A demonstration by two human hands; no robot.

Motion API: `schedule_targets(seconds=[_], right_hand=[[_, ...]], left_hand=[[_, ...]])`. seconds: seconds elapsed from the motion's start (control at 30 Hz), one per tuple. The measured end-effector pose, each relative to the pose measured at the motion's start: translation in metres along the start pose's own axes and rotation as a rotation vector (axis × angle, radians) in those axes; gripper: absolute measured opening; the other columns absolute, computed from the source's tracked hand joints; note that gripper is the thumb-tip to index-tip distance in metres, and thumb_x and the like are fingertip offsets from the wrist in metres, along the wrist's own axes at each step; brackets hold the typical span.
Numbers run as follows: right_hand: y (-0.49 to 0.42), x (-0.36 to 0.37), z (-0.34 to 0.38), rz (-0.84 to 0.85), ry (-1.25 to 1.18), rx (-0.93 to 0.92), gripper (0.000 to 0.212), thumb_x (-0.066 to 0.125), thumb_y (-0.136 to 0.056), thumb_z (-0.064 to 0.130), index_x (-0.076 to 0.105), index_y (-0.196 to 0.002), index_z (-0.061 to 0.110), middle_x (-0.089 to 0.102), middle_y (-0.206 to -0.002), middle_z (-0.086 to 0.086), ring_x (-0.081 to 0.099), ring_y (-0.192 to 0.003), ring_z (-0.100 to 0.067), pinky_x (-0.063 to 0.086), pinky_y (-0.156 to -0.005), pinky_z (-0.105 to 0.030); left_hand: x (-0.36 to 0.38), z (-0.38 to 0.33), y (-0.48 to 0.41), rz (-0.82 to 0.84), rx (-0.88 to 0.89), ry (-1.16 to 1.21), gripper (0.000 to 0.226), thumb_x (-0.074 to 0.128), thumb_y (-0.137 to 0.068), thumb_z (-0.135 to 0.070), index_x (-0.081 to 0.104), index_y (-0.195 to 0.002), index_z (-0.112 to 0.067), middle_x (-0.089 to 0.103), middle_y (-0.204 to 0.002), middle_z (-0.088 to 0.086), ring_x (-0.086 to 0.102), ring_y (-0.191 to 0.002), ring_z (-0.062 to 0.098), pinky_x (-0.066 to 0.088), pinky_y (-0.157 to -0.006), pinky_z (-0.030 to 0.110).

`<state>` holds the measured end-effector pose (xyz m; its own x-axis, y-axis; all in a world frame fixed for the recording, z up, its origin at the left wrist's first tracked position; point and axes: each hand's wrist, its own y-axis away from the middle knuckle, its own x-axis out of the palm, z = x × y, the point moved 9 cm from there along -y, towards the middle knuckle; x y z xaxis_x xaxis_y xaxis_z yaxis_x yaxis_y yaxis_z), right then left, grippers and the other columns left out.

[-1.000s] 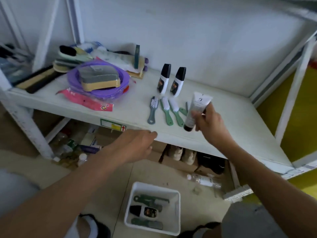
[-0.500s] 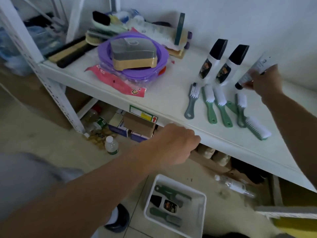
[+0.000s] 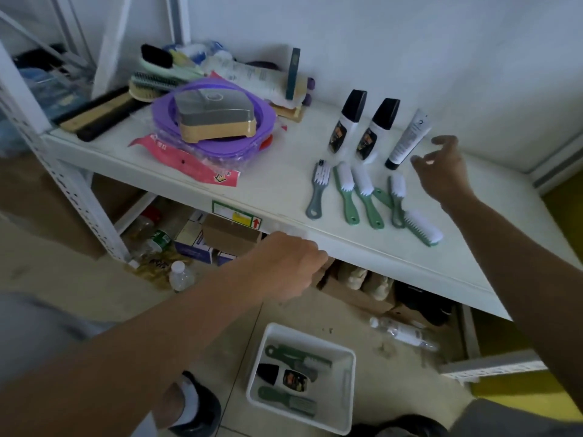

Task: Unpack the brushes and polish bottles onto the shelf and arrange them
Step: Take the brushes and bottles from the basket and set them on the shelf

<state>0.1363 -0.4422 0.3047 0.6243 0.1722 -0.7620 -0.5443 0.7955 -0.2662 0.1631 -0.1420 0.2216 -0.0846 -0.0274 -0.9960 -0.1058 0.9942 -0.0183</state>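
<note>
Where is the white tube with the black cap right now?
In the head view the white tube stands cap-down on the shelf, right of the two polish bottles, behind the green brushes, with the right hand close beside it.

Small brushes (image 3: 345,192) and polish lined up on the white shelf (image 3: 277,197)
Two black-capped bottles (image 3: 345,121) and a white tube (image 3: 408,140) stand behind; five brushes lie in front, the last two crossed.

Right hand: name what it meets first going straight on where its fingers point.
Most likely the white squeeze tube standing on its black cap, just beyond the right hand; depth is unclear, so it might pass in front.
</note>
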Motion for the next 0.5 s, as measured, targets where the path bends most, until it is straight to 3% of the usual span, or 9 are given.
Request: schedule_targets(seconds=[0.13, 0.23, 0.37, 0.5], right_hand=[[0.067, -0.005, 0.027, 0.082, 0.049, -0.150, 0.031, 0.063, -0.094, 0.027, 0.048, -0.118, 0.015, 0.063, -0.084, 0.002, 0.059, -0.071, -0.012, 0.041, -0.060, -0.025], [0.117, 0.003, 0.048, 0.193, 0.104, -0.277, 0.019, 0.063, -0.089, 0.026, 0.051, -0.102, 0.019, 0.062, -0.072, 0.003, 0.059, -0.063, -0.011, 0.044, -0.055, -0.027], [0.185, 0.039, 0.056, 0.411, 0.277, -0.444, 0.013, 0.057, -0.084, 0.033, 0.052, -0.094, 0.027, 0.062, -0.072, 0.009, 0.061, -0.064, -0.016, 0.050, -0.060, -0.032], [0.258, 0.113, 0.017, 0.700, 0.505, -0.567, 0.022, 0.049, -0.086, 0.033, 0.049, -0.108, 0.029, 0.065, -0.092, 0.007, 0.062, -0.075, -0.024, 0.043, -0.057, -0.030]], left_hand=[[0.002, 0.000, 0.008, 0.042, -0.030, 0.000, 0.014, 0.046, -0.099, -0.020, 0.045, -0.085, -0.017, 0.046, -0.072, -0.006, 0.049, -0.059, 0.009, 0.042, -0.058, 0.028], [0.010, 0.000, 0.017, 0.096, -0.039, -0.005, 0.013, 0.048, -0.098, -0.024, 0.052, -0.087, -0.018, 0.055, -0.079, -0.005, 0.054, -0.064, 0.010, 0.045, -0.056, 0.027], [0.031, 0.003, 0.026, 0.202, -0.066, -0.043, 0.012, 0.049, -0.098, -0.030, 0.054, -0.096, -0.019, 0.056, -0.088, -0.006, 0.048, -0.065, 0.009, 0.032, -0.053, 0.029], [0.045, 0.000, 0.031, 0.273, -0.064, -0.083, 0.017, 0.053, -0.095, -0.029, 0.060, -0.106, -0.019, 0.063, -0.101, 0.000, 0.061, -0.083, 0.020, 0.040, -0.059, 0.033]])
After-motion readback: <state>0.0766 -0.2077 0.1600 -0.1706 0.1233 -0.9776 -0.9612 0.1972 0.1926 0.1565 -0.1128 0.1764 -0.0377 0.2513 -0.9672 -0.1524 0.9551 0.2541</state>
